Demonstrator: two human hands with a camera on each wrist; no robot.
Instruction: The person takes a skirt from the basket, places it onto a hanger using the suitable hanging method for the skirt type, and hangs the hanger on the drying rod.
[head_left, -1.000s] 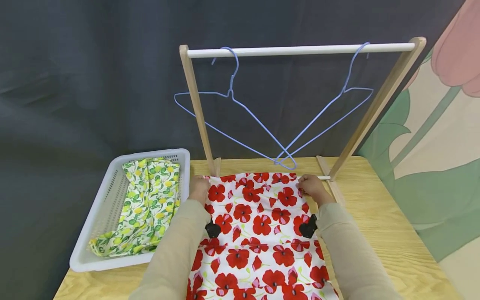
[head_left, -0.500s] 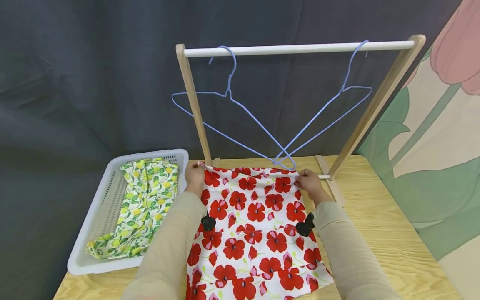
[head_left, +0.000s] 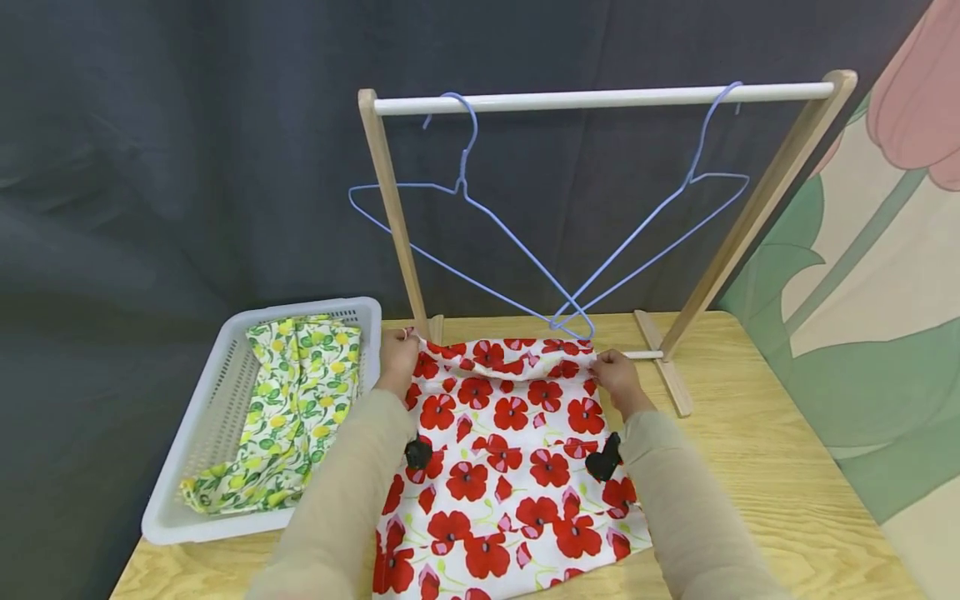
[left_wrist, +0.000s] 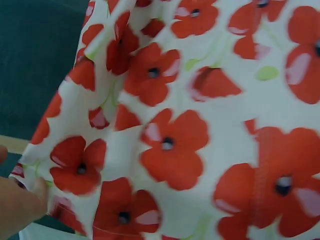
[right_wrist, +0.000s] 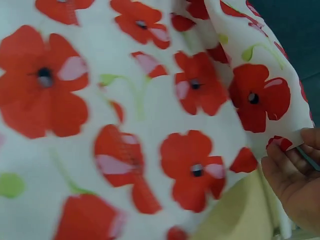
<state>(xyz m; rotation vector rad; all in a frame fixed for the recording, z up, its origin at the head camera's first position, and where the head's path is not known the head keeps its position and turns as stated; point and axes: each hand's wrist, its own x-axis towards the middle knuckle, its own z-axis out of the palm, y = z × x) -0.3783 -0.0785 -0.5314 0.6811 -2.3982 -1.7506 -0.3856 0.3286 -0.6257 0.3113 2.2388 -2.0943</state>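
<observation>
Left hand [head_left: 397, 360], right hand [head_left: 617, 375], both pinching white cloth [head_left: 483, 425] (red-flowered), far end sagging

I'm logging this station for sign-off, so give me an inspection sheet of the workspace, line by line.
Surface: light wood-grain tabletop, no spill seen on the exposed part.
Job's things: white cloth printed with red poppies, far edge sagging in the middle.
Clutter: white perforated plastic basket at the left, holding a yellow-and-green lemon-print cloth.
Hands: left hand and right hand each pinch an end of that far edge.
Cables: nothing seen.
Surroundings: wooden rack with a white bar, bearing two blue wire hangers, both bare; dark fabric backdrop; tulip-patterned panel at the right.
</observation>
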